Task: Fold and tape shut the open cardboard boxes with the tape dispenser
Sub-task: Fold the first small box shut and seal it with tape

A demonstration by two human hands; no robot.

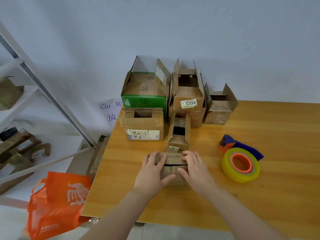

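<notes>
Flaps folded down on small cardboard box [173, 159], near middle of wooden table [259, 196]; dark slit shows at seam, no tape seen. Left hand [152, 170], right hand [194, 168] both clasp it. Tape dispenser [240, 161] lies unheld at right. Rear boxes [143, 125] stand open: most work apparently left.

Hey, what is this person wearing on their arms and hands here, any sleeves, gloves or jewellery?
Nothing that shows. The left hand and right hand are ungloved, with no rings visible. Past the wrists there is no sleeve, watch, bracelet or marking, right down to the frame's bottom edge.
</notes>
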